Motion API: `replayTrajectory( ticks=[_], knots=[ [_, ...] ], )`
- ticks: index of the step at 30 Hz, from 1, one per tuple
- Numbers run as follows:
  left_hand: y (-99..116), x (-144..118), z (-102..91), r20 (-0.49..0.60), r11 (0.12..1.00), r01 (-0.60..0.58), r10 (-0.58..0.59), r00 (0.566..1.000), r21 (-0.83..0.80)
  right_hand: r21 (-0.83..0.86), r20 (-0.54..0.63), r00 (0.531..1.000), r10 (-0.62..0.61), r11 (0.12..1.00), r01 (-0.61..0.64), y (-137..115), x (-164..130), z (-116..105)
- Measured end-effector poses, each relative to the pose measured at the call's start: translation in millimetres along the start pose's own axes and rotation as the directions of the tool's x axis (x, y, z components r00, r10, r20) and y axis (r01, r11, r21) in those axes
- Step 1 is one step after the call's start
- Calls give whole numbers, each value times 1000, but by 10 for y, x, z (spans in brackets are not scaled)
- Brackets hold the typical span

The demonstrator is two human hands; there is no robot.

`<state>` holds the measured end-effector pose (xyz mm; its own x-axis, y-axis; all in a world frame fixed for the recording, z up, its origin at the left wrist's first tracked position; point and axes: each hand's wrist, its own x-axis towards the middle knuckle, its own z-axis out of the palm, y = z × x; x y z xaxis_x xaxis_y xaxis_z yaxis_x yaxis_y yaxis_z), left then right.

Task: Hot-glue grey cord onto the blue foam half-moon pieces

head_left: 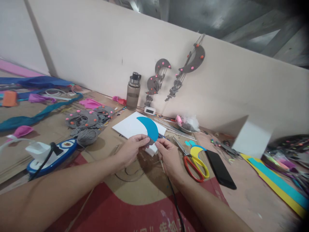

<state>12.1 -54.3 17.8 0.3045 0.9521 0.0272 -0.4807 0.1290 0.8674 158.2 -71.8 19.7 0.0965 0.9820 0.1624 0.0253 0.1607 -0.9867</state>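
A blue crescent-shaped foam piece [148, 126] stands up between both hands over the middle of the table. My left hand [131, 148] pinches its lower end from the left. My right hand [169, 156] pinches the same end from the right, fingertips almost meeting. Behind the crescent lies a white board [130, 127]. Just right of my right hand lie scissors [193, 162] with red and yellow handles, a yellow crescent [196, 149] and a black phone [220, 169].
A water bottle [133, 91] stands by the back wall, where grey crescent mobiles [190, 62] hang. Grey cut-outs and a yarn ball [87, 137] lie left. A blue power strip [51, 154] sits at front left. Foam sheets [277, 182] lie right. A black cable [175, 206] runs under my right arm.
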Motion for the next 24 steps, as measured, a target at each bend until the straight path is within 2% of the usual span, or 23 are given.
replayTrajectory(
  ticks=[16,24],
  knots=[
    [21,5,-6,36,1000,31,-31,999,4,49,30,999,33,998,-34,40,3,-27],
    [50,36,-19,120,982,134,-118,986,-133,106,102,994,35,993,-45,13,-39,4]
  ],
)
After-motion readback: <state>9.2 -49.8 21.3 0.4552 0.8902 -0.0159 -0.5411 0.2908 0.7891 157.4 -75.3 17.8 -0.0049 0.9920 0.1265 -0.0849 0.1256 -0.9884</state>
